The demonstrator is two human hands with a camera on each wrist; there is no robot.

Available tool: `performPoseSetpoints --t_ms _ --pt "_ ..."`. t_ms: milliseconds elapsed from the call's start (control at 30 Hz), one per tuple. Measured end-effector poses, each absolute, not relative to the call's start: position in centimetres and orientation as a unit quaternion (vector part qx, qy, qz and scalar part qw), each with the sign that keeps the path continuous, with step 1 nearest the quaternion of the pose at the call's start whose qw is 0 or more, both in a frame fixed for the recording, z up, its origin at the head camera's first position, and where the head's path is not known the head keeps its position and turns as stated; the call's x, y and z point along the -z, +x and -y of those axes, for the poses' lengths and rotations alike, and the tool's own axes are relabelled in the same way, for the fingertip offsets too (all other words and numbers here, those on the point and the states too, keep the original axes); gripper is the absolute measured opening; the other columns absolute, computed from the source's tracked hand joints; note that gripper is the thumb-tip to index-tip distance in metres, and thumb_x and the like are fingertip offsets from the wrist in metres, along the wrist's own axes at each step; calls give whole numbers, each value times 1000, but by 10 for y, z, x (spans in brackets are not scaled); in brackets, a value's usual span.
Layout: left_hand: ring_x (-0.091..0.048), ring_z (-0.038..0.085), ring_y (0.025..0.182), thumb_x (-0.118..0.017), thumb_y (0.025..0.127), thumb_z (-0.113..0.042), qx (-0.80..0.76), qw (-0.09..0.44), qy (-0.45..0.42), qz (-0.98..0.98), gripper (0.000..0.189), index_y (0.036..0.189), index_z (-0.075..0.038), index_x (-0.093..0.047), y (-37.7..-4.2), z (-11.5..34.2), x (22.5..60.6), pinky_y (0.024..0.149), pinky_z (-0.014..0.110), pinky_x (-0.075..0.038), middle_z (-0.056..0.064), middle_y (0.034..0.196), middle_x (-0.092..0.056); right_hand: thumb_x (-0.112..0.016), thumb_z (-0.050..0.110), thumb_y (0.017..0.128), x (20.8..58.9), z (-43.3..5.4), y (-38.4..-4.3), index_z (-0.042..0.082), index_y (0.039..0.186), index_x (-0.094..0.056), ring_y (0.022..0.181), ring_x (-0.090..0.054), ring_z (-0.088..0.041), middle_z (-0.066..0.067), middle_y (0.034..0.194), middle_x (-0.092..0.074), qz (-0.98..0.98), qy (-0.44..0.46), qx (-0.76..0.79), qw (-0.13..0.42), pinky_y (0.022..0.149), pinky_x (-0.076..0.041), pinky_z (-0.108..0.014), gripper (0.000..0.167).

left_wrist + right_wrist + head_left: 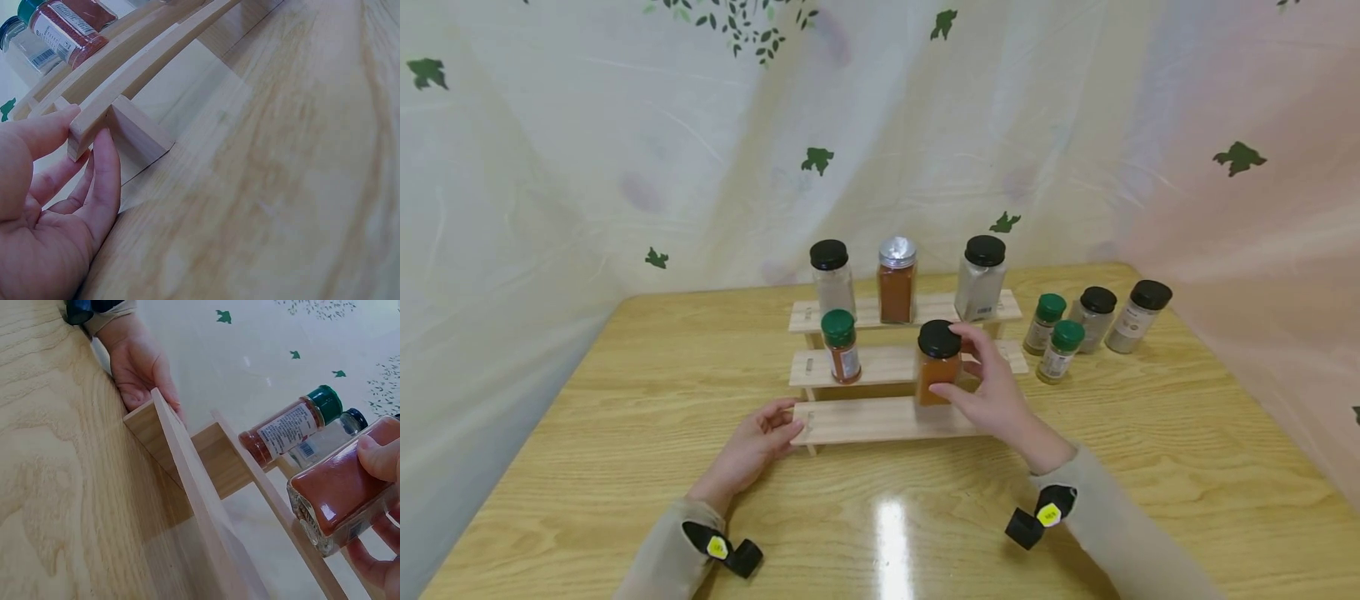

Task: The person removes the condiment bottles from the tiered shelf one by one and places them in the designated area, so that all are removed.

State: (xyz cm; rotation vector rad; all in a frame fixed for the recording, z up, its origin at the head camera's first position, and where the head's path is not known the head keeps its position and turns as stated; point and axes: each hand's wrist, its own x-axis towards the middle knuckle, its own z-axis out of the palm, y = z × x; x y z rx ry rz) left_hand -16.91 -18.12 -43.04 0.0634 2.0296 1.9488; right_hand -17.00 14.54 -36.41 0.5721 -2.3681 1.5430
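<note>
A three-tier wooden spice rack (865,421) stands on the table. My left hand (757,443) pinches the left end of its lowest shelf, thumb on top and fingers beneath, as the left wrist view shows. My right hand (996,400) grips a square glass jar of orange-brown powder (344,487) with a black lid, thumb on one side and fingers on the other. In the right wrist view the jar's base is by the middle shelf; whether it touches is unclear. A green-capped spice bottle (841,348) stands at the left of the middle shelf.
On the top shelf stand a black-lidded jar (833,283), a silver-lidded jar of red-brown powder (897,287) and another black-lidded jar (981,283). Right of the rack several bottles, including a green-capped one (1057,358) and a tall black-capped one (1135,323), stand on the table. A patterned curtain (715,167) hangs behind.
</note>
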Motion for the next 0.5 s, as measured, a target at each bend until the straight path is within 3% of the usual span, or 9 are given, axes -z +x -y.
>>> performPoseSetpoints --t_ms 200,300,400,500 --pt "-56 4 87 -52 95 -3 -688 162 26 -707 52 139 11 -29 -169 181 430 75 18 -52 3 104 -49 -73 -9 75 368 -158 -163 0 131 -37 116 -49 -32 -18 132 -45 826 194 -515 118 92 -47 -31 67" --pt "-55 4 87 -52 95 -3 -690 163 24 -705 52 139 11 -29 -169 181 430 75 17 -52 2 104 -49 -72 -8 76 371 -165 -160 1 132 -36 115 -49 -18 -18 132 -45 830 197 -509 115 92 -44 -22 67" --pt "-55 4 87 -51 95 -3 -691 164 26 -703 52 139 11 -28 -169 181 429 75 17 -52 1 104 -49 -71 -10 76 374 -173 -157 -1 133 -35 113 -44 0 -18 132 -43 831 202 -506 114 95 -45 -32 68" --pt "-55 3 87 -51 95 -2 -694 164 25 -701 52 140 11 -27 -168 181 428 75 17 -51 0 103 -48 -71 -11 76 376 -181 -156 -1 133 -33 109 -40 11 -17 129 -45 836 207 -494 121 96 -45 -31 69"
